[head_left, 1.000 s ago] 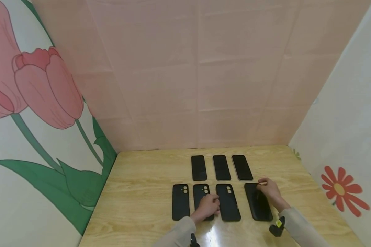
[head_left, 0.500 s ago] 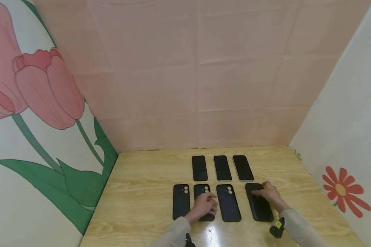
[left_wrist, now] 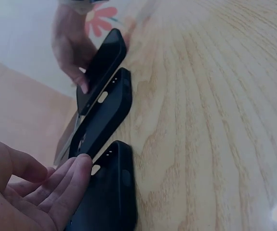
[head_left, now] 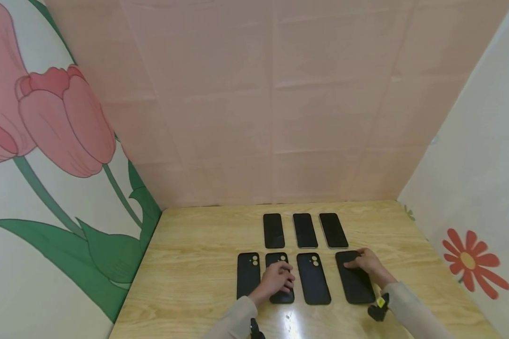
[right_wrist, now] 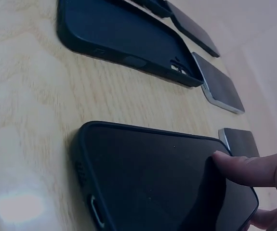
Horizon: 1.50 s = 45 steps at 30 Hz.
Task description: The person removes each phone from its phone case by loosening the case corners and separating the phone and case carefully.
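Note:
At the right of the front row lies a phone in a black case (head_left: 358,288), screen up. My right hand (head_left: 370,264) pinches its far end: the thumb (right_wrist: 249,169) lies on the screen, while a finger sits at the outer edge. Three black phone cases lie to the left, hollow side up: a left case (head_left: 248,277), a middle case (head_left: 282,297) and a right case (head_left: 315,282). Over the middle case hovers my left hand (head_left: 277,278), fingers loosely bent with nothing in them. In the left wrist view, its fingertips overlap a case (left_wrist: 121,192); whether they touch is unclear.
Behind the cases, three bare phones stand in a row: a left phone (head_left: 273,230), a middle phone (head_left: 305,230) and a right phone (head_left: 333,230). The wooden table (head_left: 195,263) meets a pink-covered back wall (head_left: 220,141). Painted side walls flank it.
My left hand has drifted slightly left and toward me, away from the right case. On the cased phone, my right thumb has slid from the top corner onto the screen.

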Each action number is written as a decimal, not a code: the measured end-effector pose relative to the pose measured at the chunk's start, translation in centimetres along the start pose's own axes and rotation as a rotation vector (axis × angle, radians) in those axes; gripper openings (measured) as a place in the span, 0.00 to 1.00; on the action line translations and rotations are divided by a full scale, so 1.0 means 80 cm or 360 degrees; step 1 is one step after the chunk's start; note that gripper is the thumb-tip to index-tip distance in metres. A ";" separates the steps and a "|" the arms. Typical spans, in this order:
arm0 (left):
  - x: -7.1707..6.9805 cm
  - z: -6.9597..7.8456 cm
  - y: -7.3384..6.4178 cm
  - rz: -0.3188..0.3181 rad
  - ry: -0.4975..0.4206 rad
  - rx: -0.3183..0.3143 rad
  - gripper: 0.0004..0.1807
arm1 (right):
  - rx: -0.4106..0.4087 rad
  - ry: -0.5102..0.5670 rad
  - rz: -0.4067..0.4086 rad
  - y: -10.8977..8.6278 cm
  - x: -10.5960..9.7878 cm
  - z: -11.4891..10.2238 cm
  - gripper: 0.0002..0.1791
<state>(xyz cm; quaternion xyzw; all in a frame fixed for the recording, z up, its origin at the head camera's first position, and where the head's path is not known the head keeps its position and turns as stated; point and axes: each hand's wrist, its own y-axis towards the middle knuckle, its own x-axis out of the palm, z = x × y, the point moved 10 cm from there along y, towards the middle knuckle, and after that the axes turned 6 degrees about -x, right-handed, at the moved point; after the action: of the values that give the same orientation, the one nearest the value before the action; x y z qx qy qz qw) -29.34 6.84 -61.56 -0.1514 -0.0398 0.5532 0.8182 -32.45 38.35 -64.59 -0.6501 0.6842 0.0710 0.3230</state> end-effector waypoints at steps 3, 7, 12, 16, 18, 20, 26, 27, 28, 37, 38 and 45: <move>-0.002 -0.002 0.001 -0.0003 0.0000 -0.0007 0.11 | 0.0037 0.0073 -0.0032 0.001 0.002 0.000 0.52; -0.006 -0.001 0.000 -0.0003 -0.0002 0.0002 0.11 | 0.0054 0.0143 -0.0051 -0.002 0.002 0.001 0.54; -0.014 0.001 -0.002 0.0020 -0.0037 -0.0002 0.11 | -0.0023 0.0194 -0.0051 -0.005 0.001 -0.001 0.48; -0.019 0.001 -0.003 0.0032 -0.0061 -0.0022 0.12 | -0.0180 0.0193 0.0009 -0.004 -0.005 -0.010 0.31; -0.020 0.001 -0.004 0.0034 -0.0061 -0.0029 0.12 | -0.0237 0.0166 0.0043 -0.004 -0.009 -0.013 0.28; -0.021 0.000 -0.005 0.0035 -0.0066 -0.0043 0.12 | -0.0261 0.0117 0.0084 -0.005 -0.014 -0.014 0.28; -0.024 -0.003 -0.007 0.0044 -0.0061 -0.0070 0.13 | -0.0238 0.0037 0.0116 -0.007 -0.015 -0.015 0.31; -0.025 -0.004 -0.007 0.0045 -0.0064 -0.0072 0.13 | -0.0238 0.0028 0.0118 -0.007 -0.014 -0.016 0.31; -0.025 -0.005 -0.006 0.0046 -0.0067 -0.0073 0.13 | -0.0240 0.0026 0.0116 -0.007 -0.013 -0.017 0.32; -0.025 -0.006 -0.004 0.0031 -0.0082 -0.0061 0.13 | -0.0257 0.0016 0.0127 -0.008 -0.011 -0.025 0.33; -0.025 -0.005 -0.004 0.0026 -0.0083 -0.0061 0.13 | -0.0239 0.0038 0.0117 -0.009 -0.009 -0.025 0.33; -0.022 -0.001 -0.005 0.0021 -0.0084 -0.0053 0.11 | -0.0207 0.0129 0.0095 -0.020 -0.002 -0.041 0.33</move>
<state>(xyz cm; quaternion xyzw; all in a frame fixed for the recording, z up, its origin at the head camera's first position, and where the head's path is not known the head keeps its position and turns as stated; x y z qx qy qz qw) -29.63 5.04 -61.31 -0.1505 -0.0696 0.5616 0.8106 -32.11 36.60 -61.43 -0.6513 0.7097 0.0986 0.2499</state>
